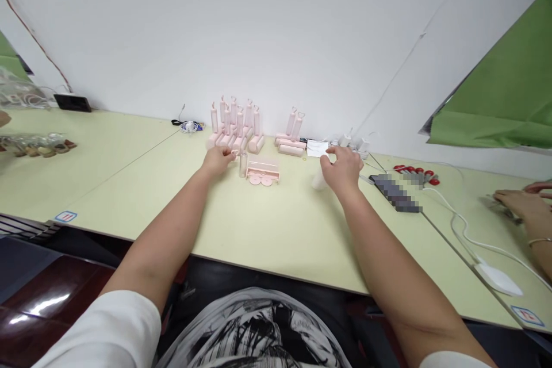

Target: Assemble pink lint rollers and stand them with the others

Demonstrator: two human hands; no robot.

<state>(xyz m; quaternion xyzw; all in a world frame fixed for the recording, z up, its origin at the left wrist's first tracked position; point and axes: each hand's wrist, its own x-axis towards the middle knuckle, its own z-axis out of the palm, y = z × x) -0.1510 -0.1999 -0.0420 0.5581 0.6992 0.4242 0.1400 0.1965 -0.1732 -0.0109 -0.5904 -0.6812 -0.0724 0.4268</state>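
My left hand (219,161) is closed in a pinch on a small pink looped piece (235,153). Just right of it stands a clear, pinkish tube (243,165). Beside the tube lies an open pink case (263,170) with a see-through lid, and two pink discs (261,180) lie at its front. My right hand (344,168) curls over a small white roll (318,180), which shows tilted below the thumb. The hand partly hides the roll, and its lower fingers are out of sight.
Rows of pink rollers on cases (237,126) stand by the wall, with two more rollers (294,123) to their right. A white paper (317,148), a dark phone-like slab (394,194) and red-ended items (417,171) lie rightward. Another person's hands (520,204) work at far right.
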